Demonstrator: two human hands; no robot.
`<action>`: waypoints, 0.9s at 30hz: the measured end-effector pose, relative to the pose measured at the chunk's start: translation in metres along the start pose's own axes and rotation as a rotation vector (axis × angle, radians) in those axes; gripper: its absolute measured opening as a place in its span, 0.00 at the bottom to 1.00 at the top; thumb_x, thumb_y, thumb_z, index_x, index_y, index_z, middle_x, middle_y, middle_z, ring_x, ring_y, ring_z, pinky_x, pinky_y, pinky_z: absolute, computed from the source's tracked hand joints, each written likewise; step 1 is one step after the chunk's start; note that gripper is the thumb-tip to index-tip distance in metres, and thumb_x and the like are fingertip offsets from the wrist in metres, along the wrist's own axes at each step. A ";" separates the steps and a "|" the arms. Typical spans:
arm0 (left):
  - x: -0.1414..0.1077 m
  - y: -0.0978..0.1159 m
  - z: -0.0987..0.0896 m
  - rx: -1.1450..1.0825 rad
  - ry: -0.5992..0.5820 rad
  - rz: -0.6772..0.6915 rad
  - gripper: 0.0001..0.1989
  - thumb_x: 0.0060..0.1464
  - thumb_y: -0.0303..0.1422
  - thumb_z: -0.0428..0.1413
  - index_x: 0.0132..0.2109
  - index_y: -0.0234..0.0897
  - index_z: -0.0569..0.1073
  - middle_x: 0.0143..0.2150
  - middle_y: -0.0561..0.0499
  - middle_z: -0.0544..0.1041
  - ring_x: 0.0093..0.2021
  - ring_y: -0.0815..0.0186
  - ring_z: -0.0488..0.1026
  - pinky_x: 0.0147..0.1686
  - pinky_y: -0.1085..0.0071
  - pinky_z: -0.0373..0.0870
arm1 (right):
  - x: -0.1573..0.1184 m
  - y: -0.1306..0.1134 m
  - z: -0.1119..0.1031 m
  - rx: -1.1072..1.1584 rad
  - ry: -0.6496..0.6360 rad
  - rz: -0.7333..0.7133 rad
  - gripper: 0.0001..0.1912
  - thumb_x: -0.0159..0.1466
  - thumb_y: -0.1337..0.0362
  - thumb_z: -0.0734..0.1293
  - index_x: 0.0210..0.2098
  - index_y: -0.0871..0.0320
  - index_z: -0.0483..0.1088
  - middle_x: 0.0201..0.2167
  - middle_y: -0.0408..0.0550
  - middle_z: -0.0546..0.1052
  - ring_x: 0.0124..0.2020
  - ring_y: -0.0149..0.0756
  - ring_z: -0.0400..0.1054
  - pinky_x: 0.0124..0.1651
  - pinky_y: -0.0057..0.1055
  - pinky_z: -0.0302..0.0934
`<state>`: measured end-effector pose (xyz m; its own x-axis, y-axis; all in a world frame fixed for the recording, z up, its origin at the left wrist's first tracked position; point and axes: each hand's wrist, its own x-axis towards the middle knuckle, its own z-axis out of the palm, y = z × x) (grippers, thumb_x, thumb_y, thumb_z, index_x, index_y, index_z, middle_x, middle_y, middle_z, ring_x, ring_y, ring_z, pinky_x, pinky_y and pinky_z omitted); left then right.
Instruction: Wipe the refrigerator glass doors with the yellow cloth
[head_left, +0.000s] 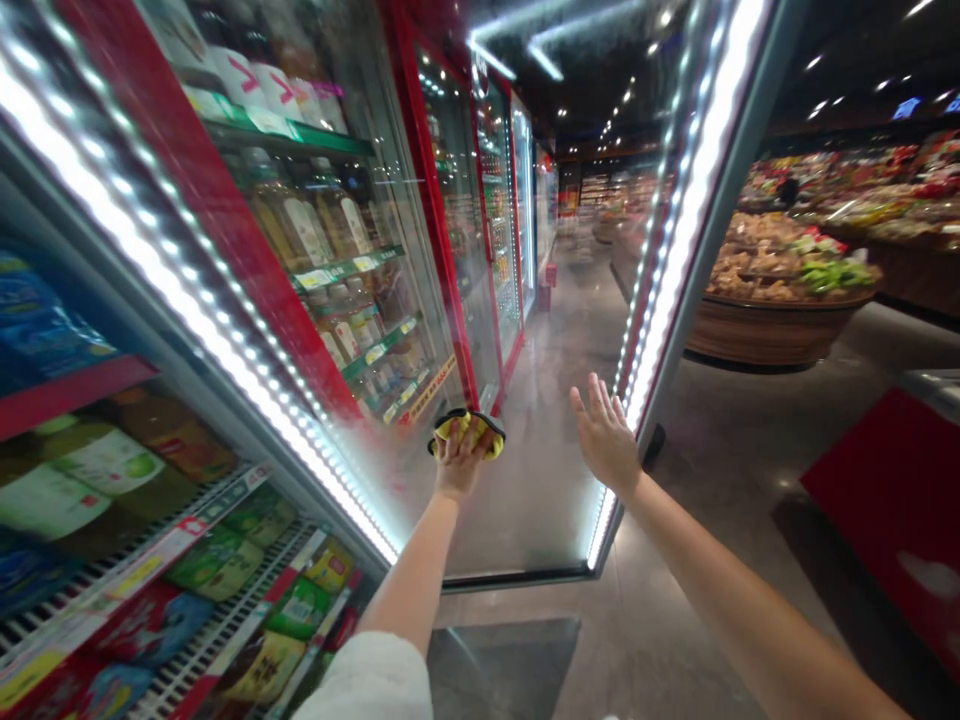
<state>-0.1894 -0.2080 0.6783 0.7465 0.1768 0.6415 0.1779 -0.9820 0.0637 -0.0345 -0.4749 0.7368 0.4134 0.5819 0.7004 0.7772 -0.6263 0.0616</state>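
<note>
My left hand (pixel 458 462) presses a yellow cloth with a dark edge (pixel 491 440) against the glass door (pixel 517 500) of a drinks fridge, low on the pane. Fingers of that hand lie bent over the cloth. Farther right, my right hand (pixel 606 440) is open with its fingers stretched out, close to the lit right-hand frame (pixel 645 350) of the door. Whether its palm touches the glass or the frame, I cannot tell. The door stands swung open, and its pane looks hazy around the cloth.
Fridge shelves (pixel 180 550) with bottles and packets are at the left. Beyond the glass stands a row of red-framed fridges (pixel 442 200). A round wooden produce stand (pixel 772 325) is at the right, with a red box-like unit (pixel 892 490) nearer. Tiled floor (pixel 690 600) runs below.
</note>
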 end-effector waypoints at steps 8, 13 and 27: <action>0.020 -0.061 -0.034 -0.061 -0.039 0.112 0.19 0.65 0.34 0.53 0.60 0.57 0.76 0.61 0.51 0.78 0.69 0.56 0.66 0.72 0.44 0.46 | 0.011 -0.056 0.014 0.124 -0.026 -0.117 0.35 0.71 0.74 0.57 0.75 0.49 0.49 0.76 0.52 0.49 0.77 0.48 0.41 0.73 0.58 0.48; -0.011 -0.066 -0.033 -0.068 0.000 0.016 0.20 0.64 0.30 0.52 0.59 0.49 0.77 0.62 0.43 0.77 0.71 0.47 0.62 0.71 0.35 0.39 | 0.012 -0.076 0.027 0.147 0.004 -0.055 0.42 0.69 0.76 0.57 0.77 0.48 0.37 0.78 0.53 0.39 0.77 0.50 0.37 0.72 0.58 0.51; -0.020 -0.107 -0.055 -0.147 0.002 0.007 0.19 0.63 0.29 0.53 0.57 0.54 0.77 0.60 0.47 0.78 0.70 0.52 0.63 0.72 0.39 0.43 | 0.011 -0.104 0.031 0.101 0.008 0.032 0.50 0.67 0.79 0.57 0.75 0.50 0.19 0.76 0.60 0.24 0.77 0.60 0.32 0.67 0.63 0.58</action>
<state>-0.2587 -0.1105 0.7004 0.7460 0.1696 0.6440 0.0765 -0.9825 0.1701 -0.0962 -0.3867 0.7159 0.4352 0.5581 0.7065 0.8077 -0.5887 -0.0325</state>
